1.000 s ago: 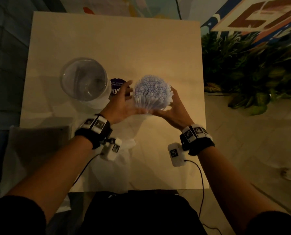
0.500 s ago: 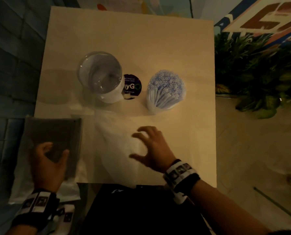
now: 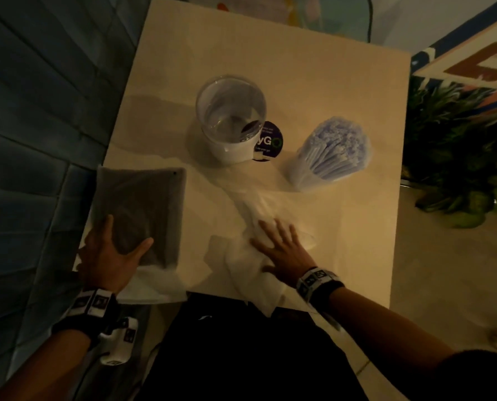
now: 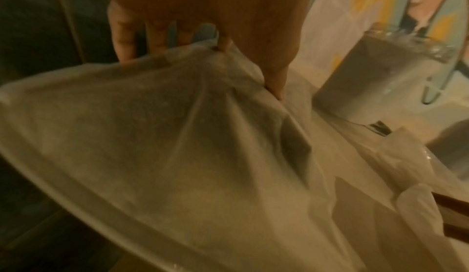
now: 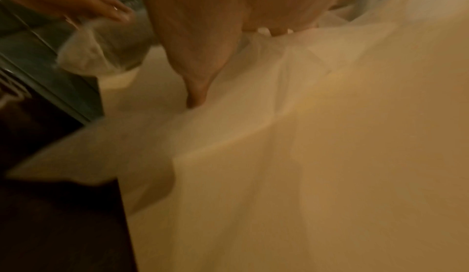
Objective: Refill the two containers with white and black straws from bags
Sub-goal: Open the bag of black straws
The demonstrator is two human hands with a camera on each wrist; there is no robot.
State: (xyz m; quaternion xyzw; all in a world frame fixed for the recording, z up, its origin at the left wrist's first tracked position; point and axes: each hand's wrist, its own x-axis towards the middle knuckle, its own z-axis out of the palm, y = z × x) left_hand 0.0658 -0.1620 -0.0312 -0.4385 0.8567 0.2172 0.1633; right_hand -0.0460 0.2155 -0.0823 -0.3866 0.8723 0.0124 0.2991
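Note:
A glass container (image 3: 332,151) packed with white straws stands at the table's right. To its left stands an empty clear container (image 3: 231,117) (image 4: 375,75). A bag of black straws (image 3: 143,215) (image 4: 177,136) lies over the table's left edge. My left hand (image 3: 127,234) (image 4: 203,25) grips its near end, thumb and forefinger on top. An emptied clear plastic bag (image 3: 250,264) (image 5: 279,116) lies crumpled at the front middle. My right hand (image 3: 279,235) (image 5: 203,35) rests flat on it with the fingers spread.
A round purple sticker (image 3: 270,141) lies between the two containers. The beige table (image 3: 270,47) is small, with green plants (image 3: 458,146) past its right edge and a dark bench (image 3: 38,140) on its left. My lap is against the near edge.
Both hands let go of the white-straw container and drew back. The left hand took hold of the black-straw bag; the right hand came down flat on the empty bag.

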